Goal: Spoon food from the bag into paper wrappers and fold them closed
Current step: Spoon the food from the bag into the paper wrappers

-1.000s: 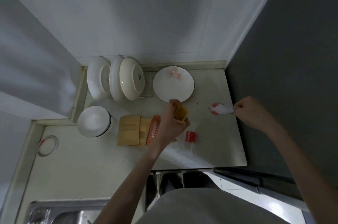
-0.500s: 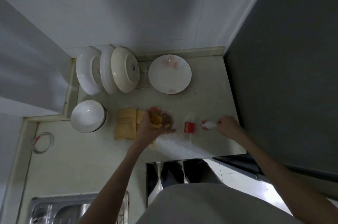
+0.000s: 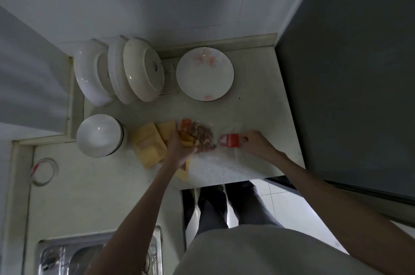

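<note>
A clear bag of brown nuts [image 3: 202, 136] lies on the counter, with an orange label at its left end and a red label [image 3: 232, 140] at its right end. My left hand [image 3: 179, 148] grips a yellow paper wrapper [image 3: 187, 141] at the bag's left side. My right hand [image 3: 256, 144] holds a white spoon [image 3: 222, 139]. The spoon's tip shows just left of the red label, and the rest of it is hidden. A stack of yellow wrappers [image 3: 148, 143] lies left of my left hand, and one more wrapper [image 3: 185, 171] lies under that wrist.
A white plate [image 3: 205, 73] sits behind the bag, a white bowl [image 3: 100, 135] at the left. Bowls and lids stand on edge in a rack [image 3: 119, 72]. A dark panel [image 3: 348, 72] bounds the counter on the right. A sink [image 3: 67, 256] is at the near left.
My left hand came down from mid-air to the bag with the wrapper. My right hand brought the spoon left and down to the bag's red-labelled end.
</note>
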`<act>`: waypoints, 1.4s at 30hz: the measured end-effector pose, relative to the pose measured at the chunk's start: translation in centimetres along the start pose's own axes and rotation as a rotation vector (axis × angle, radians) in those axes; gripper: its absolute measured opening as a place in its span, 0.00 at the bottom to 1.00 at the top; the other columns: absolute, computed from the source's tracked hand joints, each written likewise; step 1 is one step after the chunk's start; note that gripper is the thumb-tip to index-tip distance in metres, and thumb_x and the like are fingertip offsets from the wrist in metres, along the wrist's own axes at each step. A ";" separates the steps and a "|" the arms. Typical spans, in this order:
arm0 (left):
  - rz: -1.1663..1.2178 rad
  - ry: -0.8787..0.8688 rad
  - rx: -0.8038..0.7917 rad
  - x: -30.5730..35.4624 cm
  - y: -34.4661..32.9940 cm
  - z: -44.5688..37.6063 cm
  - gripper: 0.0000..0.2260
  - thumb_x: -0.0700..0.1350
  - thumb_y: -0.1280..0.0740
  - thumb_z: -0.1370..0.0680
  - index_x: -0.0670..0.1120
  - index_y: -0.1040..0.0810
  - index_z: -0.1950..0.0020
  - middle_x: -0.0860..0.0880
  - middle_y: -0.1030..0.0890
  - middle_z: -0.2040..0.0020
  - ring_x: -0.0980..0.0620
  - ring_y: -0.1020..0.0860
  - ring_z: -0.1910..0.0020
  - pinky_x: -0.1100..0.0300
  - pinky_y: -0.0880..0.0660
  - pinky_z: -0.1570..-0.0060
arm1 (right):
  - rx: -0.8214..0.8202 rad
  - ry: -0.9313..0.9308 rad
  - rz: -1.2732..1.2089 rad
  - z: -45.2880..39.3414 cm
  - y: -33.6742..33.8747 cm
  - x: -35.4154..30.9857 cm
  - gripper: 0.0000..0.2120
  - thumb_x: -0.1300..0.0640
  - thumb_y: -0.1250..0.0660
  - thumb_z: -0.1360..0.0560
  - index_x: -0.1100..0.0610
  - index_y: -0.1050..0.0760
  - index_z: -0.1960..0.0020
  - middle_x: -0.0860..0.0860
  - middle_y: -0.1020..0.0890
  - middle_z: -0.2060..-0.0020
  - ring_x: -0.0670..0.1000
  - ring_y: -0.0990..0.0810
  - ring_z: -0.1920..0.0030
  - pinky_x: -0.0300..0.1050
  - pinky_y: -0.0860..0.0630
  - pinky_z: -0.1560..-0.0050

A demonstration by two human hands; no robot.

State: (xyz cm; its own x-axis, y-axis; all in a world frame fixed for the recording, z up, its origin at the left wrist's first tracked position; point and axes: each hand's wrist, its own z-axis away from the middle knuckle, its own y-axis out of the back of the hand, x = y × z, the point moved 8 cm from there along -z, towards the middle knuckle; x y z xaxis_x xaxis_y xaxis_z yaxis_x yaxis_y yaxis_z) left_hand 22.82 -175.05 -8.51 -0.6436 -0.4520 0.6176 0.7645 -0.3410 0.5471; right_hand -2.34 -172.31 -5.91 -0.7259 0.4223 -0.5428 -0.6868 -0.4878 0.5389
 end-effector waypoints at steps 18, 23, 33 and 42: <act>0.024 -0.091 -0.058 -0.9 0.5 -0.2 0.09 0.38 0.29 0.36 0.50 0.23 0.60 0.52 0.19 0.64 0.54 0.19 0.63 0.50 0.19 0.60 | -0.032 0.077 0.159 -3.4 -4.2 -4.2 0.21 0.52 0.41 0.23 0.58 0.33 0.73 0.62 0.22 0.68 0.58 0.24 0.66 0.35 0.37 0.69; 0.041 -0.063 -0.100 -1.3 0.3 -0.6 0.19 0.44 0.28 0.39 0.49 0.24 0.50 0.52 0.19 0.57 0.49 0.20 0.54 0.52 0.21 0.52 | -0.063 0.033 0.175 -3.8 -6.2 -4.9 0.14 0.61 0.43 0.21 0.63 0.23 0.60 0.62 0.19 0.59 0.58 0.20 0.55 0.45 0.28 0.54; 0.069 -0.028 -0.073 -2.5 0.5 -1.1 0.16 0.42 0.26 0.37 0.43 0.25 0.52 0.50 0.20 0.58 0.47 0.20 0.53 0.59 0.23 0.56 | -0.060 -0.206 -0.232 -3.6 -8.8 -3.6 0.12 0.69 0.46 0.28 0.57 0.30 0.64 0.52 0.32 0.73 0.49 0.34 0.73 0.37 0.37 0.75; 0.166 -0.002 -0.036 -2.6 0.8 -1.0 0.13 0.41 0.25 0.34 0.44 0.23 0.51 0.48 0.17 0.61 0.52 0.19 0.62 0.59 0.22 0.65 | -0.070 -0.203 -0.463 -2.9 -7.9 -1.0 0.12 0.68 0.43 0.26 0.56 0.27 0.64 0.51 0.33 0.75 0.47 0.37 0.76 0.36 0.40 0.76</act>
State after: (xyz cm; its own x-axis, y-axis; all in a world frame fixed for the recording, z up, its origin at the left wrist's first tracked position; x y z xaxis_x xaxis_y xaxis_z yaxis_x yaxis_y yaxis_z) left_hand 25.15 -174.97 -10.28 -0.5083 -0.5028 0.6991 0.8611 -0.2912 0.4167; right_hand 3.96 -171.07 -11.47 -0.3437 0.7425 -0.5749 -0.9390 -0.2620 0.2230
